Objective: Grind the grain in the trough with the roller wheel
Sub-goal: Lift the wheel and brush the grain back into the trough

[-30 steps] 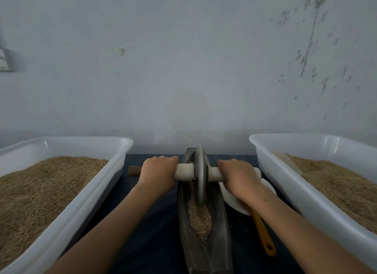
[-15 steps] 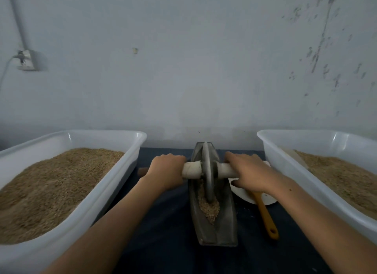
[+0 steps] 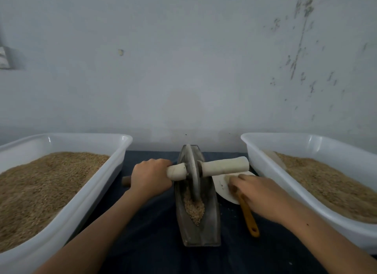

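A narrow grey metal trough lies lengthwise on the dark cloth, with a small heap of grain in its middle. The grey roller wheel stands upright in the trough's far half, just behind the grain. My left hand is closed around the left end of the pale wooden axle. The axle's right end is bare and tilts up. My right hand lies lower, over a white scoop whose orange handle sticks out from under the palm. Whether the fingers grip it is hidden.
Two big white plastic bins full of grain flank the trough: one on the left, one on the right. A dark blue cloth covers the table between them. A grey wall stands close behind.
My right hand has left the axle's right end and dropped onto the scoop beside the trough. The bare right end has tipped upward. My left hand keeps its hold.
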`<state>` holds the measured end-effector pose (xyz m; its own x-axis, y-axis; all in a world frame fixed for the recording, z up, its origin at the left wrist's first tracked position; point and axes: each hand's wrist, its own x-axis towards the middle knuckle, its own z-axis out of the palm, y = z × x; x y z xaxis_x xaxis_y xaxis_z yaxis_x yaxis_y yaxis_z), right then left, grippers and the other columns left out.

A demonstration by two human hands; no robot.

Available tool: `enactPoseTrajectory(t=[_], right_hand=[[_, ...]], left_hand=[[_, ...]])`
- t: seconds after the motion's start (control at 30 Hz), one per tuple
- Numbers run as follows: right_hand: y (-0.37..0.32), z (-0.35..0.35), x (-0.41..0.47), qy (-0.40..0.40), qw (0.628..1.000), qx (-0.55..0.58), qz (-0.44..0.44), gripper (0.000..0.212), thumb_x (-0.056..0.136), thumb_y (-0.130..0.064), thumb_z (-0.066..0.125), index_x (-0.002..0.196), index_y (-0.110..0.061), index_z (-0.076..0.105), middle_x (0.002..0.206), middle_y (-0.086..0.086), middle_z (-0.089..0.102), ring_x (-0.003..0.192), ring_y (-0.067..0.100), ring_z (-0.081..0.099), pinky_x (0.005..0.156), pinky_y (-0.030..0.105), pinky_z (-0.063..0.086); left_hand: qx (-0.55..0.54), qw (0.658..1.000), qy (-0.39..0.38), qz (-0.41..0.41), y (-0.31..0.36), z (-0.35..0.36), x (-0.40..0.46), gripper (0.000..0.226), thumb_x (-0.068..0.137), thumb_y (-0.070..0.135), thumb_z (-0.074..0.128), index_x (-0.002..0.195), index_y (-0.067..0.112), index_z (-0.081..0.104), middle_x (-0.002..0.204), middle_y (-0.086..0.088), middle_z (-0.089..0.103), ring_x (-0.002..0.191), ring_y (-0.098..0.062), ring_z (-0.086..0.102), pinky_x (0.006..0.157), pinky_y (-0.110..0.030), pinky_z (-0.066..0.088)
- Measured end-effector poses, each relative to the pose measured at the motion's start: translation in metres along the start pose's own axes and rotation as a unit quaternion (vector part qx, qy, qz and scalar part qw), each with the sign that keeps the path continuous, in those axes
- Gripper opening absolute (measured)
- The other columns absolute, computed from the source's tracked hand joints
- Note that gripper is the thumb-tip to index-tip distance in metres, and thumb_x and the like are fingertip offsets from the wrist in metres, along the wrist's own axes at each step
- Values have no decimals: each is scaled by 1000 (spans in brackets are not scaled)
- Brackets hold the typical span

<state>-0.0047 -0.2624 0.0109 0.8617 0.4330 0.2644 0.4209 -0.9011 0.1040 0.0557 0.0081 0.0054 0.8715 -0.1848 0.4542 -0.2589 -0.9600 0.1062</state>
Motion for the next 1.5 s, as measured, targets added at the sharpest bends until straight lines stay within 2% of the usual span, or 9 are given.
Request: enactPoseTrajectory(t=[0.13,0.23,0.47,0.57,0.67,0.77,0.9,1.13,1.5], right_hand=[[11,14,-6,-77,996,19,39,27,97,-17,42,110,-39,35,100,-6,53,80,13,54,72,31,51],[12,18,-8,-92,996,7,6,22,95,-18,41,101,-39,36,86,-7,47,76,17,50,68,34,45],[5,20,-8,-45,997,-43,-47,63,82,1,44,128,-38,28,123,-9,45,101,19,56,67,29,36],[-5,9,-4,76,994,-55,-51,51,79,-2,57,113,-33,35,103,-11,52,73,13,54,56,27,32],[-16,-9,-1,216,970,109,-37,11,97,-24,50,93,-30,42,69,-9,49,51,9,44,46,24,36],[-34,-31,8,347,885,308,-35,14,99,-25,43,88,-22,51,61,5,45,48,13,42,45,23,34],[-56,-50,21,288,809,512,-25,20,100,-17,43,86,-8,53,55,-10,47,47,2,42,45,11,33],[-63,-29,39,134,845,515,50,31,99,-20,47,86,7,51,51,-11,38,44,2,35,47,16,30],[-65,-8,57,168,900,401,29,27,98,-25,46,79,-7,52,63,4,50,59,18,51,61,35,44]], left_hand=[[-48,998,-4,-47,0,1,-3,11,75,35,62,73,36,51,60,15,49,58,-3,44,47,-21,25],[-61,995,-4,-80,0,0,-2,11,74,35,63,72,35,52,59,14,50,54,0,42,46,-21,25],[-144,976,12,-164,-6,3,-2,14,72,30,65,85,31,62,65,12,58,61,-4,51,50,-22,33],[-184,964,23,-192,-11,0,1,24,73,27,66,96,32,63,68,13,58,63,-7,53,52,-23,35],[-190,962,32,-196,-17,-4,2,32,74,29,68,105,32,64,79,10,63,75,-14,59,64,-28,46],[-190,960,56,-197,-17,-6,2,33,74,30,69,107,31,63,87,7,66,83,-17,62,72,-34,51],[-188,957,82,-205,-13,-5,1,28,74,29,69,101,31,64,85,6,66,82,-16,61,70,-33,50],[-187,956,120,-191,-8,-7,-2,18,75,30,69,89,31,59,78,9,61,76,-13,58,61,-27,40],[-183,958,124,-185,-4,-5,-2,16,77,31,68,90,31,58,78,11,60,78,-14,58,64,-27,39]])
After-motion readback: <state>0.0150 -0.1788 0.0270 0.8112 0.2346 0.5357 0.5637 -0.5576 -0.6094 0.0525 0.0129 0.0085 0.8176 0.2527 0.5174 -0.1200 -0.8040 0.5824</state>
